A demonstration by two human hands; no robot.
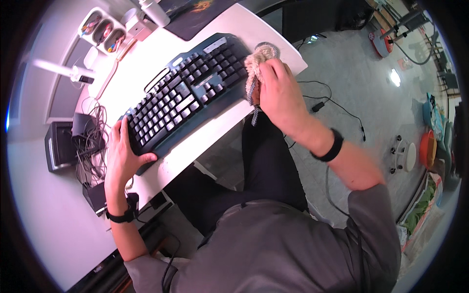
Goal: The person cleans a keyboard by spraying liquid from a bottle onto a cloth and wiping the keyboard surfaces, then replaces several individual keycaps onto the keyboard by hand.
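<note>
A dark keyboard (198, 84) with a blue-grey frame lies slantwise on the white desk (183, 146). My left hand (126, 146) holds its left end, fingers at the far corner and thumb on the near edge. At the opposite end, my right hand (280, 91) grips a bunched, fluffy beige cloth (259, 60) with a grey patterned border. The cloth is beside the keyboard's right edge, and a strip of its border hangs down below my fingers. Whether cloth and keyboard touch is hard to tell.
A dark desk mat (190, 14) and a white bottle (155, 13) are at the back, near a white organiser (102, 31) holding small items. Tangled cables (93, 146) and a black speaker-like box (60, 146) sit left. A white stool (405, 155) stands on the floor at right.
</note>
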